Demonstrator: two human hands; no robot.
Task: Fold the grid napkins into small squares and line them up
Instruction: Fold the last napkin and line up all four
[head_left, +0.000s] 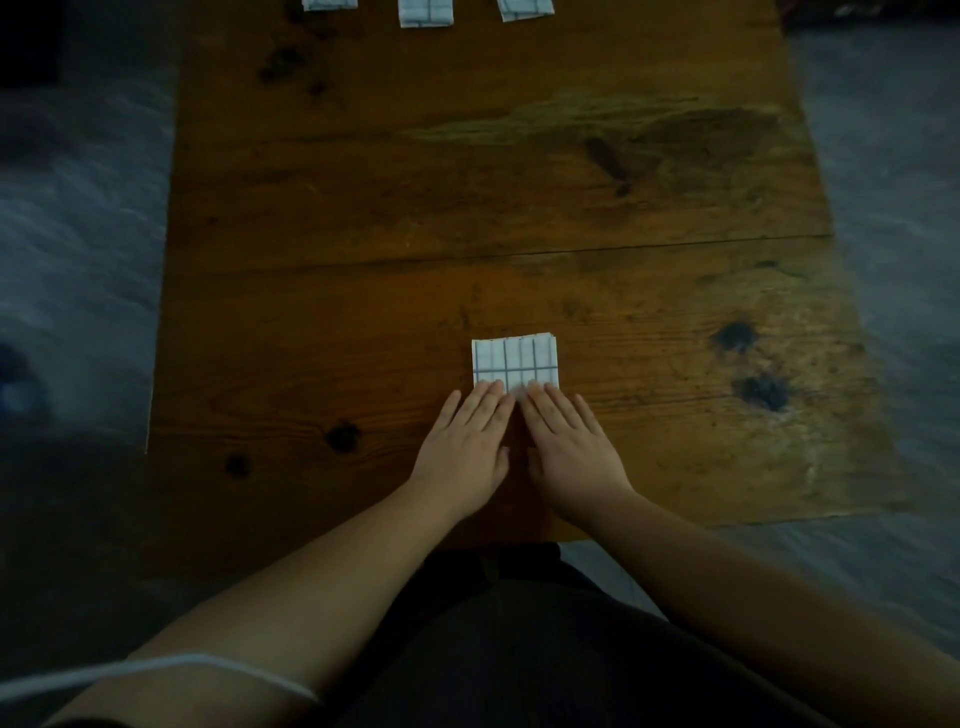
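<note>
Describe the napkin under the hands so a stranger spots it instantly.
On the wooden table, look to the near half. The folded grid napkin lies there, left hand and right hand pressing its near edge. Unlike the three other napkins along the far edge, it alone is touched.

White grid-lined folded napkin square (514, 361) on brown wooden table (363, 312), toward near edge. Left hand (462, 452) and right hand (571, 452) side by side just before square, fingertips flat on its near edge. Far behind square, row of three folded grid napkins: left napkin (330, 4), middle napkin (426, 11), right napkin (524, 9).
</note>
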